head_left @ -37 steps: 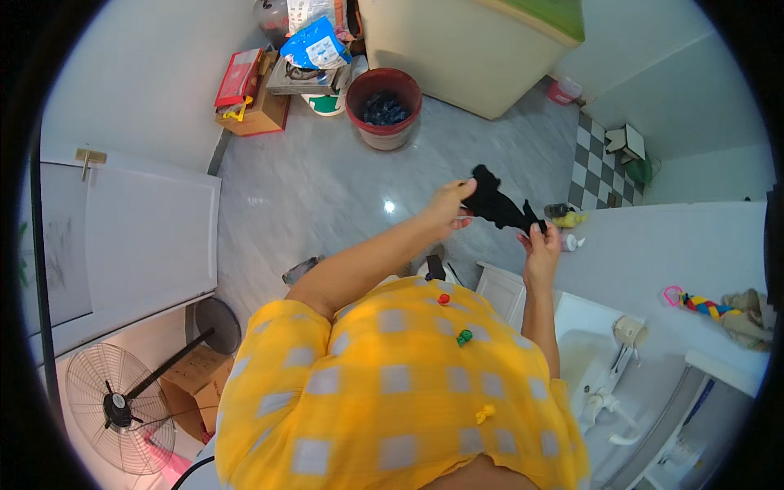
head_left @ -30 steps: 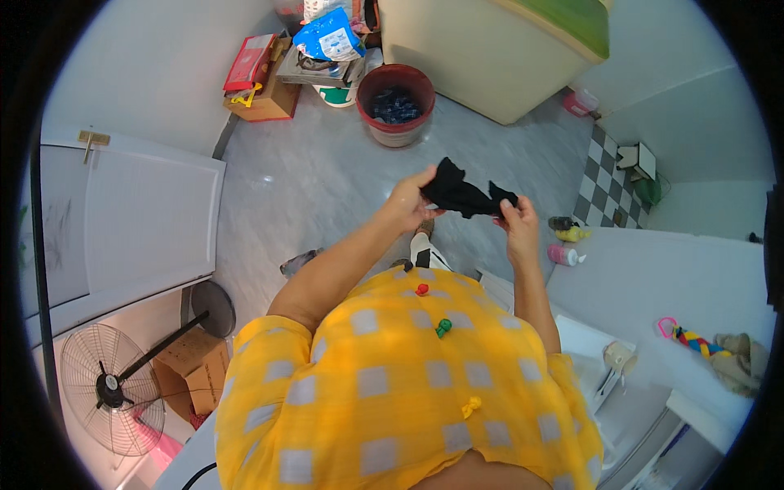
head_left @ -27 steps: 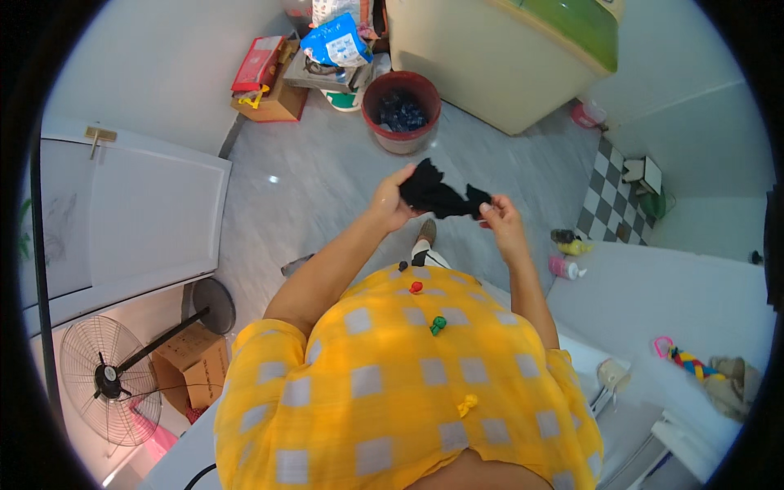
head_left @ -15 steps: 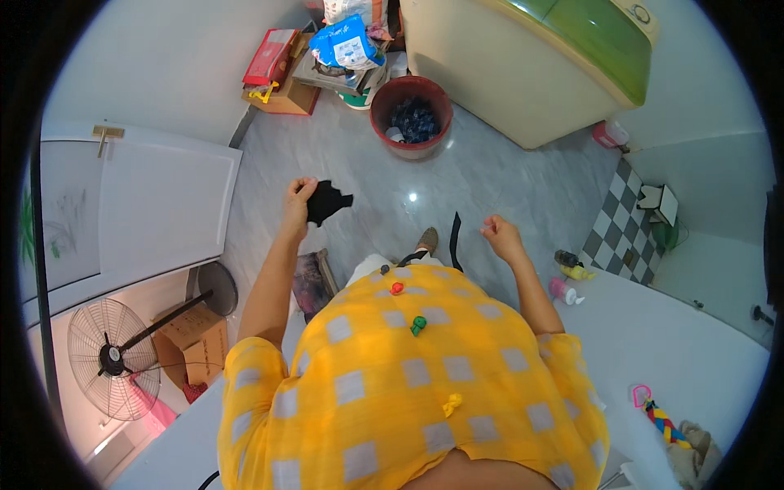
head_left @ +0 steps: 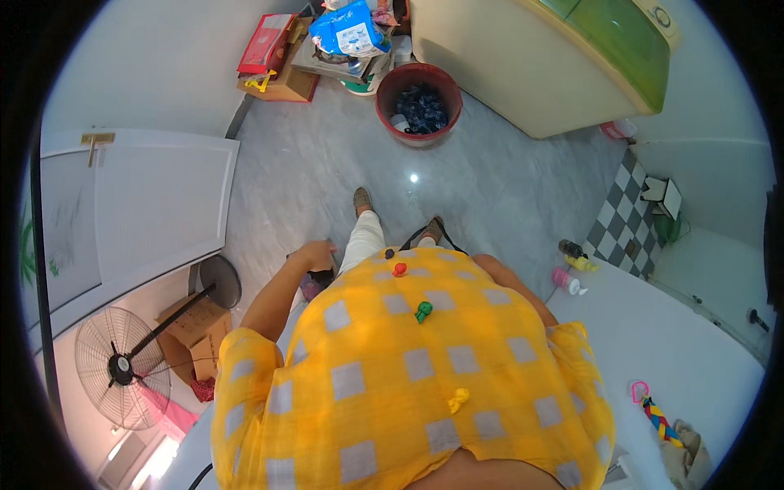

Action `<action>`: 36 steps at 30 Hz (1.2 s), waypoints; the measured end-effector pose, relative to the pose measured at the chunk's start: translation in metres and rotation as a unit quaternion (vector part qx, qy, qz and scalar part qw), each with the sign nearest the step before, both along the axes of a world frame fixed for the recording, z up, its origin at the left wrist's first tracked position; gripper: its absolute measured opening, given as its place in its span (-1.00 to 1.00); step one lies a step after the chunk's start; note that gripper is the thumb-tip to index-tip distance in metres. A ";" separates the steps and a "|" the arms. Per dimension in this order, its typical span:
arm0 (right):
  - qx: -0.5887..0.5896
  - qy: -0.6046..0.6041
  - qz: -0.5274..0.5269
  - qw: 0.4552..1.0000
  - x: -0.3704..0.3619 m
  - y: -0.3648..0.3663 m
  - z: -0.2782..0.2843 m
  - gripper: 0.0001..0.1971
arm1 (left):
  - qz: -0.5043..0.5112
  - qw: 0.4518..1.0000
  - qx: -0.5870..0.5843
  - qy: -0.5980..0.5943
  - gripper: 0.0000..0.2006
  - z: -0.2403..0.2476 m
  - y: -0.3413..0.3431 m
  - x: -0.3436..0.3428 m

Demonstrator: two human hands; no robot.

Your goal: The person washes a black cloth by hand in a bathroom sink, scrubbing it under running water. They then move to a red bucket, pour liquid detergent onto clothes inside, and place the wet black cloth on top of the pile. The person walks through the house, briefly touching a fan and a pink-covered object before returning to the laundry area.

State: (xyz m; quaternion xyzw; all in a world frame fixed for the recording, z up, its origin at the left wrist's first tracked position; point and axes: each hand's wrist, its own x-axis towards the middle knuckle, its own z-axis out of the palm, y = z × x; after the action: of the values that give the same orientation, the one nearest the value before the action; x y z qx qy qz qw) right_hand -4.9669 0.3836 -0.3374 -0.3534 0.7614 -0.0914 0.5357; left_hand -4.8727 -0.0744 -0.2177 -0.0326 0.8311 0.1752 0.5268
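Observation:
My left hand point(head_left: 313, 256) is low beside my left leg, its fingers closed and partly turned out of sight. A piece of black cloth point(head_left: 326, 274) shows just under it, against a dark, purplish printed thing point(head_left: 310, 287). My right forearm point(head_left: 516, 282) reaches down past the side of my yellow checked top point(head_left: 416, 359); the right hand itself is hidden behind the top. A black strap point(head_left: 447, 238) hangs close to my right shoe point(head_left: 433, 231), partly covered by the top.
A red bucket point(head_left: 381, 116) with dark blue cloth in it stands ahead, beside a cream washing machine point(head_left: 523, 73). Boxes point(head_left: 282, 87) and bags point(head_left: 349, 31) are piled at the far left. A standing fan point(head_left: 121, 369) is at left; a pink bottle point(head_left: 565, 281) is at right.
My left hand has come down and back toward my leg with the black cloth. My right hand has gone from the open floor to behind my top. My left foot has come into view.

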 end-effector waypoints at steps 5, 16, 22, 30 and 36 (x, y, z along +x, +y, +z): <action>-0.013 -0.037 -0.099 0.994 -0.006 -0.053 0.030 -0.70 | -0.096 0.991 0.067 -0.065 -0.45 -0.032 -0.029 -0.033; -0.053 -0.053 -0.523 0.849 0.037 -0.142 0.066 -0.91 | -0.197 0.976 0.091 -0.019 -0.80 -0.046 -0.110 -0.090; -0.106 -0.287 -0.658 0.688 0.050 -0.143 0.125 -0.94 | -0.171 0.976 0.128 -0.045 -0.80 -0.066 -0.132 -0.112; -0.031 -0.331 -0.674 0.660 -0.047 -0.186 0.168 -0.87 | -0.124 0.986 0.102 -0.043 -0.80 -0.073 -0.115 -0.137; -0.010 -0.258 -0.497 0.828 -0.064 -0.112 0.073 -0.78 | 0.049 0.987 0.148 -0.038 -0.84 -0.081 -0.099 -0.159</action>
State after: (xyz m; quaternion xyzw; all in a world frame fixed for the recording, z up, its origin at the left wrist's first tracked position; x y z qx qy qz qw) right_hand -5.0310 0.2720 -0.2643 0.1041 0.6676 -0.4406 0.5911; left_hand -5.0314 -0.1730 -0.2984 -0.0014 0.7730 0.3200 0.5479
